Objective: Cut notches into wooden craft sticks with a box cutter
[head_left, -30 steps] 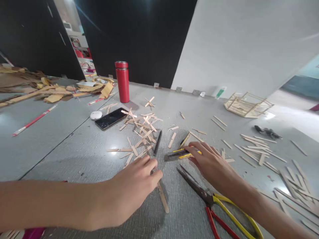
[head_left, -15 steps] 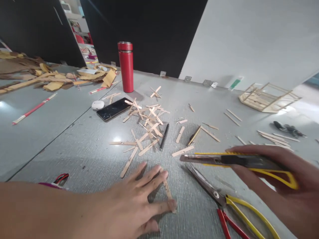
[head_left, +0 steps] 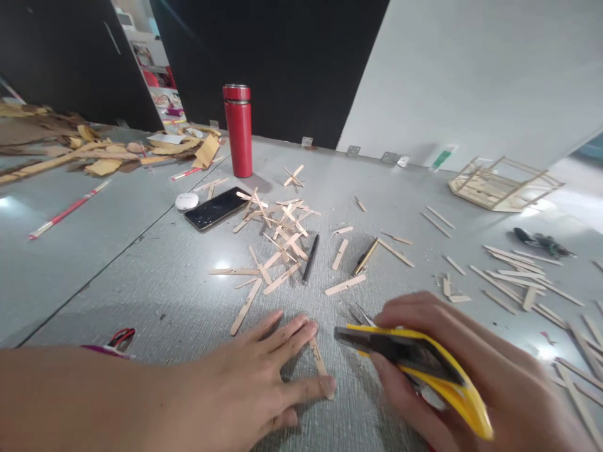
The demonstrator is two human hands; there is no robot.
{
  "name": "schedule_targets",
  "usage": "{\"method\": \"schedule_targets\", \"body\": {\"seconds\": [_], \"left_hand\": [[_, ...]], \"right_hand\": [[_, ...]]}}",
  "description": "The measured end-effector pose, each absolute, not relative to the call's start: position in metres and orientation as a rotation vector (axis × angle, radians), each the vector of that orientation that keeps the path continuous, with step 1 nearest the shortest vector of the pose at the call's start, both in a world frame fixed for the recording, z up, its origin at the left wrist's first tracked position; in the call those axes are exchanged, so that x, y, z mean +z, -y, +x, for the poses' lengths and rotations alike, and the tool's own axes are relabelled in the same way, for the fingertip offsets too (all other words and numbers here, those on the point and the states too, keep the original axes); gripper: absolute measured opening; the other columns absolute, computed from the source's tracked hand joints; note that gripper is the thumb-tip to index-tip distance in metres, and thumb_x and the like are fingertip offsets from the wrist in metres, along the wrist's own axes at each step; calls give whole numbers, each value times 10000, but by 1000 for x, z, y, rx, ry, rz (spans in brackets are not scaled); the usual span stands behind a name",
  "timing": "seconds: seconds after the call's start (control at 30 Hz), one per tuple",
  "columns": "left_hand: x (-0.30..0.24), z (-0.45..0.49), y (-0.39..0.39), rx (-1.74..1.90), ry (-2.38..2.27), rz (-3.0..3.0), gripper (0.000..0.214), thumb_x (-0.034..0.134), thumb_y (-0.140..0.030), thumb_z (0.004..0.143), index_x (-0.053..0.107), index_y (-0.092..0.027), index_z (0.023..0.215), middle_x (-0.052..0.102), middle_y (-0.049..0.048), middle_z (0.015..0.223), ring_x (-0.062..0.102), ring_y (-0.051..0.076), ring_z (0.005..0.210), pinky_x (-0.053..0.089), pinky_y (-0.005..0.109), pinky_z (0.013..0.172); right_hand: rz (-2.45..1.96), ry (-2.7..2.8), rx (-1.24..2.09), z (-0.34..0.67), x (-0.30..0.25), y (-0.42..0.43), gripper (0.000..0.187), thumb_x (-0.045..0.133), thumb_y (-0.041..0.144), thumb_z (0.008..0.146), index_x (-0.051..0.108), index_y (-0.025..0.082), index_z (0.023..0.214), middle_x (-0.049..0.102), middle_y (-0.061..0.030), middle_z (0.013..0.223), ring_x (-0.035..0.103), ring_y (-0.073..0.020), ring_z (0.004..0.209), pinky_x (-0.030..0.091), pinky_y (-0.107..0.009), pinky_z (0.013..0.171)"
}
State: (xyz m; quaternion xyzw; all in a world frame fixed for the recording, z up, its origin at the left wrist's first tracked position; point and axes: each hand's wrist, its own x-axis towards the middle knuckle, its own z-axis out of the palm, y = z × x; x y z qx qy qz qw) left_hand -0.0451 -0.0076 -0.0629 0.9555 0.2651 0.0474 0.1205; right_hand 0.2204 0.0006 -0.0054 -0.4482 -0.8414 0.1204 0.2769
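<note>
On the table lies a notched wooden craft stick (head_left: 318, 359). My left hand (head_left: 264, 376) is spread flat, its fingertips pressing the stick near both ends. In my right hand (head_left: 466, 370) is a yellow and black utility knife (head_left: 400, 351), fingers wrapped round the body. The knife's tip points left, a short way right of the stick and apart from it. Scissors (head_left: 360, 314) are mostly hidden under the right hand; only the blade tips show clearly.
Beyond my hands lie piled craft sticks (head_left: 282, 232), a black pen (head_left: 311, 258), a gold pen-like tool (head_left: 366, 256), a phone (head_left: 217, 208) and a red flask (head_left: 239, 135). At right are loose strips (head_left: 513, 260) and a wooden frame (head_left: 504, 185). Hinged panels (head_left: 273, 63) rise behind.
My right hand has brought the utility knife down and left, closer to the stick, and now covers most of the scissors. The left hand stays nearly still on the stick.
</note>
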Motion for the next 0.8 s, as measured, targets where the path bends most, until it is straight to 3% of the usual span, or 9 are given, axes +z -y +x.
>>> {"method": "schedule_targets", "body": {"seconds": [0.1,0.2,0.23,0.3,0.37,0.5,0.57,0.67,0.8], "left_hand": [[-54,-46,5,111,-760,2741,517,524,-369,1070,421,-310,1573,288,256,1676,274,414,1544,384,604,1189],[-51,-45,3,128,-735,2733,501,510,-374,1076,428,-317,1567,271,264,1679,270,413,1544,376,592,1197],[-51,-45,2,144,-733,2737,495,494,-371,1082,424,-314,1569,268,270,1678,262,410,1547,369,585,1203],[-55,-46,1,185,-739,2744,494,465,-378,1093,404,-318,1580,268,272,1677,250,399,1555,354,572,1217],[-59,-47,0,214,-748,2746,495,448,-393,1099,393,-331,1587,259,256,1687,233,386,1565,335,561,1231],[-63,-47,0,223,-746,2751,512,450,-409,1098,380,-326,1598,248,237,1697,216,375,1576,305,551,1251],[-64,-47,0,231,-743,2760,509,447,-407,1100,382,-315,1597,246,234,1699,208,376,1578,298,554,1255],[-64,-45,-2,228,-728,2762,473,417,-377,1111,418,-296,1577,223,225,1710,176,366,1586,279,541,1267],[-62,-44,-4,205,-670,2765,504,399,-348,1115,367,-256,1609,212,257,1701,135,372,1587,252,530,1278]], "right_hand": [[-1269,2344,550,225,-25,-14,43,636,322,976,632,296,1010,739,18,887,731,-155,712,618,-250,681],[-1332,2258,289,236,-49,-14,307,682,436,940,662,286,1207,769,-42,1094,772,-251,942,645,-321,778],[-1336,2264,282,237,-53,-12,297,686,429,932,671,271,1183,778,-55,1085,776,-270,941,646,-322,734],[-1359,2286,319,234,-57,-5,121,665,386,947,685,278,999,784,-22,905,768,-222,745,613,-281,606],[-1410,2215,352,227,-55,1,92,640,361,962,684,282,946,777,-11,841,757,-203,692,596,-270,587],[-1577,1941,869,213,-52,6,328,569,500,1013,657,283,1243,754,-1,743,731,-190,612,584,-259,522],[-1608,1836,1103,210,-54,4,310,584,545,1002,677,270,1110,673,35,590,650,-165,495,539,-249,473],[-1590,1792,1150,207,-59,-2,350,613,558,989,626,251,822,634,42,535,603,-144,468,516,-254,496],[-1558,1848,1124,206,-69,-6,363,572,530,1018,608,252,788,659,31,584,626,-151,518,522,-266,530]]}}
